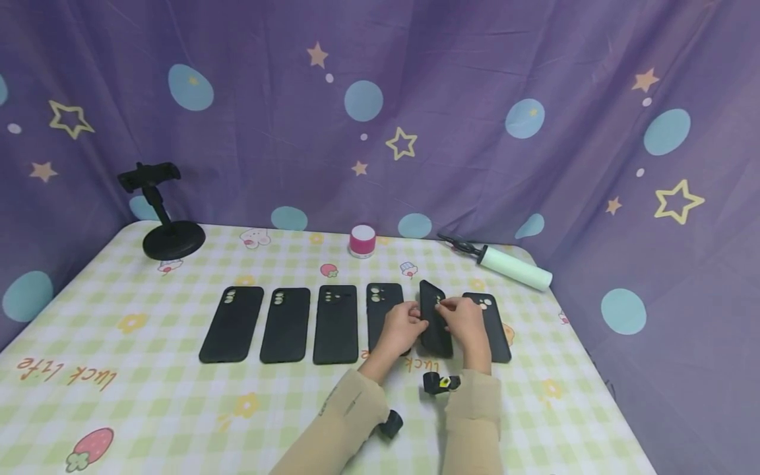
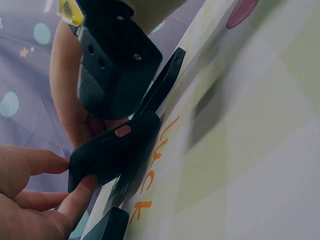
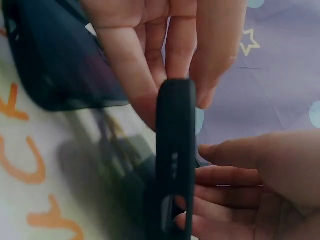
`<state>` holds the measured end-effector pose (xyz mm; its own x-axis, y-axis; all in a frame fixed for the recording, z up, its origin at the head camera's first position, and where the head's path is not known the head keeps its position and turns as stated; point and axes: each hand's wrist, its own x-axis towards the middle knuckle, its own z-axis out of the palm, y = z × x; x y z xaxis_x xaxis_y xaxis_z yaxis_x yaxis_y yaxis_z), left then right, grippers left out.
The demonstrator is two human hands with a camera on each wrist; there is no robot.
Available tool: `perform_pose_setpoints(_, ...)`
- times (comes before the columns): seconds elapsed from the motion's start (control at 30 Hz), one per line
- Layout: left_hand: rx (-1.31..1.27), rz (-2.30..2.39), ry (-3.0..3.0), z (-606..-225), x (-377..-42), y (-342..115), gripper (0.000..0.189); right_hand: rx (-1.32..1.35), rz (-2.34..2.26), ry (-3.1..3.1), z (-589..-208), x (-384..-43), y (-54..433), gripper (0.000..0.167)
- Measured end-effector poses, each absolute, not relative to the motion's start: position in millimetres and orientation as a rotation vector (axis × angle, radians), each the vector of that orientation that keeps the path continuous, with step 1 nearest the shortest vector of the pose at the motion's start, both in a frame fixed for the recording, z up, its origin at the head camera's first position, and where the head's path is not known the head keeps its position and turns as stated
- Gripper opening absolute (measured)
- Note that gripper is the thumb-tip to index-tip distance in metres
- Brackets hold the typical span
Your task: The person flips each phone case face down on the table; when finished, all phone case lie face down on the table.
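Note:
A black phone case point(image 1: 432, 333) is tilted up off the checkered tablecloth between both hands. My left hand point(image 1: 399, 328) pinches its left side between thumb and fingers; the left wrist view shows this grip on the case point(image 2: 102, 152) near its port cutout. The right hand point(image 1: 466, 320) grips the right side near the camera holes, and in the right wrist view a fingertip shows through the cutout at its end. One black case point(image 1: 384, 297) lies partly behind my left hand, while another point(image 1: 497, 330) lies flat to the right, partly covered by my right hand.
More black phone cases point(image 1: 336, 326) lie in a row to the left. Behind them stand a black phone stand point(image 1: 174, 240), a pink-and-white round container point(image 1: 363, 241) and a pale green hand pump point(image 1: 513, 267). A purple curtain point(image 1: 267, 132) hangs at the table's back.

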<state>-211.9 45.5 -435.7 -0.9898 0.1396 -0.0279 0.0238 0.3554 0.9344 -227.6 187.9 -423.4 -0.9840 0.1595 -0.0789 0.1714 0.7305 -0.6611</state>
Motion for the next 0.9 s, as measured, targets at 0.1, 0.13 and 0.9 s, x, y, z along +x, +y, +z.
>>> perform_pose_setpoints(0.1,0.159,1.735,2.49,-434.7,-211.2,45.5,0.045,0.273,-1.168,2.859,-422.3,-227.1,188.4,0.035)
perform_pose_setpoints(0.13,0.164,1.739,2.489,-434.4,-211.1,45.6,0.044,0.276,-1.191,2.841,-421.9,-226.9,188.6,0.036)
perform_pose_setpoints(0.9,0.338,1.752,2.494,-431.4,-207.4,44.5,0.045,0.291,-1.499,2.578,-421.2,-225.6,186.1,0.066)
